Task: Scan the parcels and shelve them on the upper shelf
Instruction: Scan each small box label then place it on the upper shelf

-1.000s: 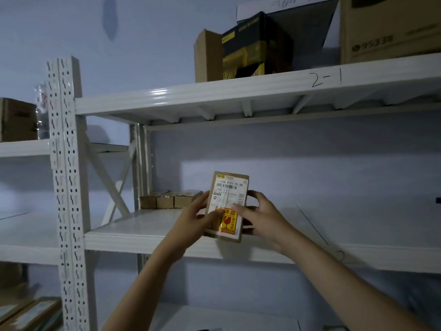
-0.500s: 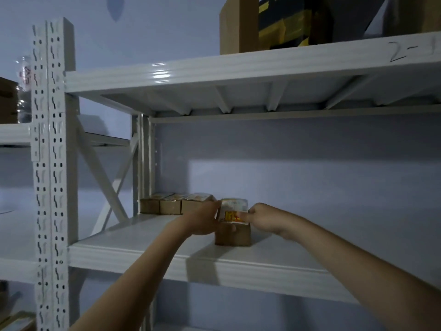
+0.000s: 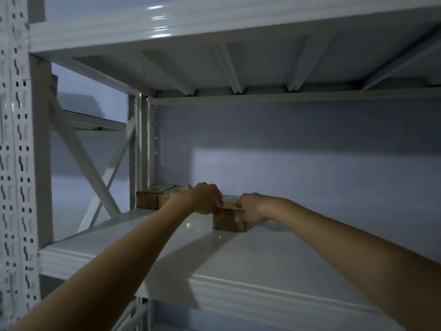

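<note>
A small brown cardboard parcel (image 3: pixel 228 219) with a white label and an orange sticker on top rests on the white metal shelf (image 3: pixel 274 256), well back from its front edge. My left hand (image 3: pixel 206 198) grips the parcel's left side and my right hand (image 3: pixel 250 207) grips its right side. Both arms reach deep into the rack. To the left, a row of similar brown parcels (image 3: pixel 152 198) stands against the back corner; my left hand hides the row's right end.
The shelf above (image 3: pixel 214 22) hangs low over the hands, with ribs underneath. A perforated white upright (image 3: pixel 16 163) stands at the left, with diagonal braces (image 3: pixel 95 177) behind it. The grey back wall (image 3: pixel 310 163) closes the bay.
The parcel went from being held upright in front of the shelf to lying flat on it. Both hands have slid it farther back, and the view has moved closer and lower.
</note>
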The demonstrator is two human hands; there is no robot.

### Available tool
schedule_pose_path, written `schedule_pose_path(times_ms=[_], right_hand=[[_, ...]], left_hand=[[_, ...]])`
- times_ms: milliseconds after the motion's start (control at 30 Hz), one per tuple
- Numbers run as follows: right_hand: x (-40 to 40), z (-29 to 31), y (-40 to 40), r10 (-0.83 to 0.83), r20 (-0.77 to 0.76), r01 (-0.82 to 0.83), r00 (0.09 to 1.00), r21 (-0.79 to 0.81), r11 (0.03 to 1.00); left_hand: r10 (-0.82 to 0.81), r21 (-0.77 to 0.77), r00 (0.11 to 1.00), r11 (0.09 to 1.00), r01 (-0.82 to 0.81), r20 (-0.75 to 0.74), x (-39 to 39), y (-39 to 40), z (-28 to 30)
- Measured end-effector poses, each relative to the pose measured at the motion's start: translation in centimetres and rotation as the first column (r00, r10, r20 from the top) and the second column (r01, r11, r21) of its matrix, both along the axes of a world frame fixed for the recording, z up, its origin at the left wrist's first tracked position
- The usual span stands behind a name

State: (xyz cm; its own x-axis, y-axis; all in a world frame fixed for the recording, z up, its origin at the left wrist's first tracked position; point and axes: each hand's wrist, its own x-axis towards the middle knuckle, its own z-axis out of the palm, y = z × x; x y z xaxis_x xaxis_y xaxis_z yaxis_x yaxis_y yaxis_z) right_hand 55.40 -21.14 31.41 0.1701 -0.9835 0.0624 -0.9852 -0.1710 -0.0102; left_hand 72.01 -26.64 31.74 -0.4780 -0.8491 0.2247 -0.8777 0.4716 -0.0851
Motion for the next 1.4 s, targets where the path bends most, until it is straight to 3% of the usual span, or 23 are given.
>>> schedule_pose_path(times_ms=[167,333,733,1000,1133,1400], right_hand=[[0.0,-0.8,-5.2,0.03,0.129,-0.025,0.991,-0.04,0.999],[0.5,-0.6,-8.0,0.019,0.15,-0.012,0.988,-0.047,0.999],[0.7,0.1,-11.7,-0.024,0.075,0.026,0.997,-0.033,0.999],[1.6,-0.7,-9.3,-0.119,0.138,0.12,0.983,0.004,0.993],[1.7,-0.6,-7.1,-0.148,0.24,0.143,0.959,0.036,0.989],[-1.2,-1.8,-1.4,-0.185,0.348,0.198,0.919,-0.002,0.98]], left_hand=[[0.062,-0.046,0.997,0.997,-0.06,0.04,0.0,-2.9,-0.4],[0.172,-0.03,0.984,0.985,-0.17,0.055,0.1,-6.0,-0.6],[0.073,-0.044,0.996,0.997,-0.07,0.052,0.6,-9.0,-1.1],[0.147,-0.002,0.983,0.989,-0.148,-0.108,0.2,-7.4,-1.6],[0.254,0.11,0.961,0.964,-0.242,-0.106,-1.2,-5.5,-2.2],[0.092,0.023,0.982,0.996,-0.089,-0.164,-3.8,-1.7,-2.1]])
